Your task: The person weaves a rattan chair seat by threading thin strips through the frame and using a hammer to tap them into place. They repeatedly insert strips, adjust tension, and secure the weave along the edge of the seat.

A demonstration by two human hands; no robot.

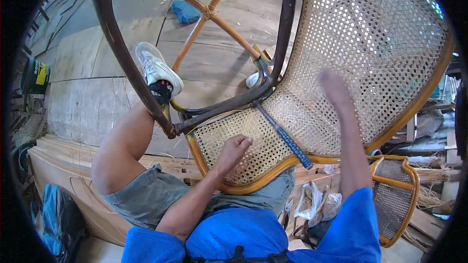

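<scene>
A rattan chair with a woven cane seat and back lies tilted across my lap, framed in orange-brown rattan. Low over its narrower woven part, my left hand is closed, thumb against curled fingers; what it pinches, if anything, is too small to make out. My right hand is raised over the broad woven panel, and motion smears its fingers. Between the two hands a hammer-like tool with a blue-and-black patterned handle rests on the weave, its head end by the dark frame bar.
Crossed rattan poles are bound together above the plank floor. A blue piece lies beyond them. On the left are a dark bucket and a blue-black bag. Plastic bags and a smaller cane panel are at right.
</scene>
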